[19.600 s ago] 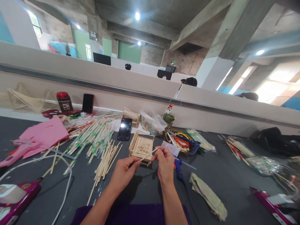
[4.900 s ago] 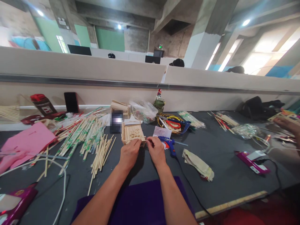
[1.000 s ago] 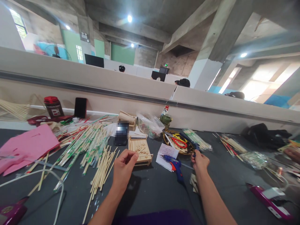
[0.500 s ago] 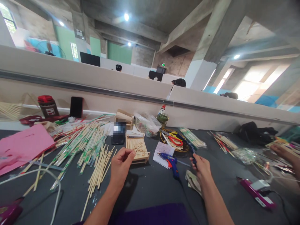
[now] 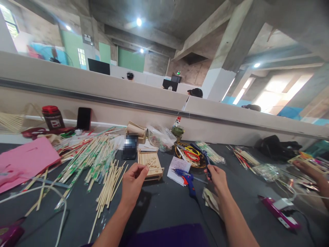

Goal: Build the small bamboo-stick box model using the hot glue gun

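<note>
Right hand, lately at the small bamboo-stick tray: now gripping dark-handled pliers.
Left hand: fingertips pinched together just beside the tray's near edge; contents indiscernible.

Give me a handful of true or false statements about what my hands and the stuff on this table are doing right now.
1. The right hand grips a dark-handled tool. True.
2. The left hand holds the blue glue gun. False: the gun lies on the table between the hands, untouched.
3. The small stick-built tray sits just beyond the left hand. True.
4. The loose chopsticks lie right of the glue gun. False: they lie left of the tray.
5. Pink paper lies at the far left. True.
</note>
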`<action>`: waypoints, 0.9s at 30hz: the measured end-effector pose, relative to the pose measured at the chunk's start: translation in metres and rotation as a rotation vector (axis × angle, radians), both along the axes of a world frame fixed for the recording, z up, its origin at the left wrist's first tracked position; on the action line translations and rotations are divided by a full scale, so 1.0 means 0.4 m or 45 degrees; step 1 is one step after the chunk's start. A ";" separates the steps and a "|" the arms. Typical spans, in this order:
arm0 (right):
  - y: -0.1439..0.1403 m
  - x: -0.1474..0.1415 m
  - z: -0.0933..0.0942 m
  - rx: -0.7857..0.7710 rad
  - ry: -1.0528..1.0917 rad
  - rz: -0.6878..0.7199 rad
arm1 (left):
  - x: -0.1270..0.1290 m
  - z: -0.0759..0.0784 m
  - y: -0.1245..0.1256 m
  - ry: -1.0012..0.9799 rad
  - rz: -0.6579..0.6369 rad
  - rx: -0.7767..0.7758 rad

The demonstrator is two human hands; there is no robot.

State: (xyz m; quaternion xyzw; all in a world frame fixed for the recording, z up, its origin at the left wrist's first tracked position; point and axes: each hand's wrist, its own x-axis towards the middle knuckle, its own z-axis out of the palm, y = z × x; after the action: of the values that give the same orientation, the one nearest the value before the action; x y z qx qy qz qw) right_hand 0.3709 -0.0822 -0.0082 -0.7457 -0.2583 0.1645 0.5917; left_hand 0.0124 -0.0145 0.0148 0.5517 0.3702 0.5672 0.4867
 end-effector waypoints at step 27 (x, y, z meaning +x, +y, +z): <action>-0.153 0.153 -0.076 -0.314 -0.552 0.368 | 0.004 0.001 0.001 0.022 0.015 0.011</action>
State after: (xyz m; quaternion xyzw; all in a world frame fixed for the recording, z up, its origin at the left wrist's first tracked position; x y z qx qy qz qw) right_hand 0.4319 -0.1432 -0.0384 -0.7854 -0.4604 0.1139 0.3978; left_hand 0.0141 -0.0141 0.0150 0.5565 0.3753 0.5669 0.4776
